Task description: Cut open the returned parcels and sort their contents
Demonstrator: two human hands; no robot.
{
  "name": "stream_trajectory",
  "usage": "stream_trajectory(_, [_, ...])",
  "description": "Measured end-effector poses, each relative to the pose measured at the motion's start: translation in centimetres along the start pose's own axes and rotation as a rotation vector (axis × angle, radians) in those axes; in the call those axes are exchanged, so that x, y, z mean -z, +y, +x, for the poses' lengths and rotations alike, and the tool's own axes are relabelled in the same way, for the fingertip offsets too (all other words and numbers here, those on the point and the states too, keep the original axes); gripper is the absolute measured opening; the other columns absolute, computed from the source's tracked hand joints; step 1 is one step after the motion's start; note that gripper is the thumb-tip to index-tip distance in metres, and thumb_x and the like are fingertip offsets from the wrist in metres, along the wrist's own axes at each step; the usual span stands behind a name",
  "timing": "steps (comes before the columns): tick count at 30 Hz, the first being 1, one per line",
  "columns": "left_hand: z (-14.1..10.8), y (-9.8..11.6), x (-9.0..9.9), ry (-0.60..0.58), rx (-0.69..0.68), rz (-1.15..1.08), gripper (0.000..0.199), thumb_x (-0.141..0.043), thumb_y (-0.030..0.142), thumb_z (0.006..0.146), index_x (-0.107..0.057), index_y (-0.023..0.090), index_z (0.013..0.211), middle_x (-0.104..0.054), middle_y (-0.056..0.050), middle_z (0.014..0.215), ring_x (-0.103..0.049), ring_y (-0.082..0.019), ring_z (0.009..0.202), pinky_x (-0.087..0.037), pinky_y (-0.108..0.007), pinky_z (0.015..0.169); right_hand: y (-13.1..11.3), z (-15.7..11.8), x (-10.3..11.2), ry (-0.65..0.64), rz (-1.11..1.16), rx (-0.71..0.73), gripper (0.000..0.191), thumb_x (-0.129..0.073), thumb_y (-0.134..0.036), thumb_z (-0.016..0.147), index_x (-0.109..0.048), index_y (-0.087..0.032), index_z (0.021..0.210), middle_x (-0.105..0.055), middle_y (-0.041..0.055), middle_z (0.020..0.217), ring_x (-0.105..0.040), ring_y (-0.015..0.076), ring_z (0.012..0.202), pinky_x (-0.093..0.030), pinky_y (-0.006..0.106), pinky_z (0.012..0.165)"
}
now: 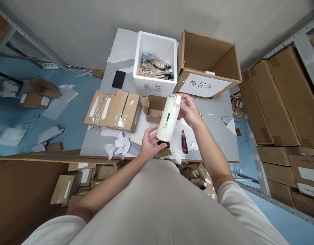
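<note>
Held aslant above the table is a cream-white bottle (pixel 168 119) with dark lettering and a carry loop at its cap. My right hand (pixel 189 111) grips it near the top, fingers closed by the loop. Its base is supported by my left hand (pixel 151 145), thumb and fingers curled about the bottom. Behind the bottle lies a small open cardboard box (pixel 154 117), partly hidden. A red and black utility knife (pixel 184 143) rests to the right, beside a small white square (pixel 194 146). Crumpled white paper (pixel 122 144) lies left of my left hand.
A white foam box (pixel 155 82) with assorted goods and a large labelled cardboard box (pixel 210 85) stand at the back. Taped cartons (pixel 113 112) and a phone (pixel 118 79) are on the left. Shelved cartons (pixel 271 98) line the right; more boxes lie below the table's front edge.
</note>
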State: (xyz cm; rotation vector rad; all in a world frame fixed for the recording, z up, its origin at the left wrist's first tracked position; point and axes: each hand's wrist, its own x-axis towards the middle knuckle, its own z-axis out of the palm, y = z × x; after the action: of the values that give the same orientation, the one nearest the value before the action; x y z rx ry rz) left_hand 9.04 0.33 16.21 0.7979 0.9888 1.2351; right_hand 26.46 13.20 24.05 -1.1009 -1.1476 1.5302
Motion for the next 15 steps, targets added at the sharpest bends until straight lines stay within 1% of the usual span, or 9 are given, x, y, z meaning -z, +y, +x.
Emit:
stream_trajectory(2, [0.2, 0.1, -0.2, 0.064, -0.013, 0.04, 0.08, -0.089, 0.026, 0.046, -0.045, 0.026, 0.113, -0.044, -0.009, 0.131, -0.057, -0.019, 0.108, -0.054, -0.032, 0.083, 0.1, 0.1, -0.2, 0.037, -0.019, 0.013, 0.046, -0.07, -0.059, 0.072, -0.053, -0.031, 0.104, -0.061, -0.0013, 0.092, -0.059, 0.0139, 0.074, -0.052, 0.027, 0.064])
stream_trajectory(4, [0.3, 0.3, -0.4, 0.093, -0.029, 0.049, 0.072, -0.088, 0.027, 0.05, -0.047, 0.024, 0.11, -0.048, -0.007, 0.123, -0.059, -0.018, 0.104, -0.054, -0.032, 0.083, 0.2, 0.0, -0.3, 0.051, -0.042, 0.038, 0.048, -0.069, -0.06, 0.071, -0.053, -0.031, 0.105, -0.062, -0.0003, 0.098, -0.06, 0.0152, 0.08, -0.053, 0.029, 0.068])
stream_trajectory(6, [0.4, 0.5, -0.4, 0.08, -0.063, 0.01, 0.062, -0.085, 0.029, 0.055, -0.051, 0.022, 0.107, -0.053, -0.007, 0.116, -0.06, -0.017, 0.1, -0.053, -0.031, 0.083, 0.1, 0.0, -0.3, 0.021, -0.049, 0.073, 0.051, -0.068, -0.064, 0.07, -0.052, -0.032, 0.107, -0.062, 0.0006, 0.106, -0.061, 0.0171, 0.089, -0.054, 0.031, 0.072])
stream_trajectory(8, [0.3, 0.7, -0.2, 0.017, -0.065, -0.086, 0.055, -0.082, 0.034, 0.06, -0.054, 0.021, 0.106, -0.058, -0.007, 0.11, -0.061, -0.016, 0.094, -0.053, -0.029, 0.08, -0.3, -0.2, -0.1, -0.058, -0.02, 0.09, 0.056, -0.064, -0.069, 0.07, -0.052, -0.032, 0.11, -0.061, 0.0017, 0.113, -0.061, 0.0197, 0.096, -0.054, 0.034, 0.076])
stream_trajectory(10, [0.1, 1.0, -0.1, -0.057, 0.018, -0.213, 0.052, -0.078, 0.04, 0.065, -0.056, 0.02, 0.108, -0.062, -0.006, 0.1, -0.062, -0.015, 0.085, -0.053, -0.029, 0.075, -0.8, -0.4, 0.0, -0.141, 0.024, 0.067, 0.06, -0.061, -0.072, 0.07, -0.052, -0.032, 0.113, -0.061, 0.0031, 0.116, -0.061, 0.0222, 0.099, -0.055, 0.038, 0.077])
stream_trajectory(12, [0.0, 1.2, 0.1, -0.106, 0.147, -0.318, 0.049, -0.073, 0.044, 0.069, -0.057, 0.02, 0.109, -0.064, -0.003, 0.092, -0.062, -0.015, 0.078, -0.054, -0.03, 0.071, -1.1, -0.5, 0.0, -0.182, 0.046, 0.014, 0.06, -0.062, -0.07, 0.07, -0.052, -0.032, 0.114, -0.063, 0.0035, 0.115, -0.062, 0.023, 0.098, -0.055, 0.039, 0.075])
stream_trajectory(13, [-0.1, 1.2, 0.1, -0.117, 0.199, -0.35, 0.047, -0.07, 0.045, 0.071, -0.058, 0.02, 0.109, -0.064, -0.003, 0.09, -0.063, -0.016, 0.077, -0.055, -0.032, 0.072, -1.2, -0.5, -0.1, -0.181, 0.044, -0.013, 0.059, -0.065, -0.067, 0.07, -0.052, -0.031, 0.114, -0.063, 0.0033, 0.113, -0.062, 0.0227, 0.096, -0.055, 0.038, 0.074])
stream_trajectory(15, [-0.2, 1.2, 0.1, -0.116, 0.248, -0.375, 0.045, -0.067, 0.046, 0.073, -0.059, 0.019, 0.108, -0.066, -0.004, 0.092, -0.064, -0.018, 0.083, -0.055, -0.037, 0.077, -1.1, -0.4, -0.2, -0.15, 0.032, -0.051, 0.056, -0.069, -0.062, 0.069, -0.053, -0.031, 0.113, -0.065, 0.0025, 0.11, -0.063, 0.0214, 0.092, -0.055, 0.036, 0.072])
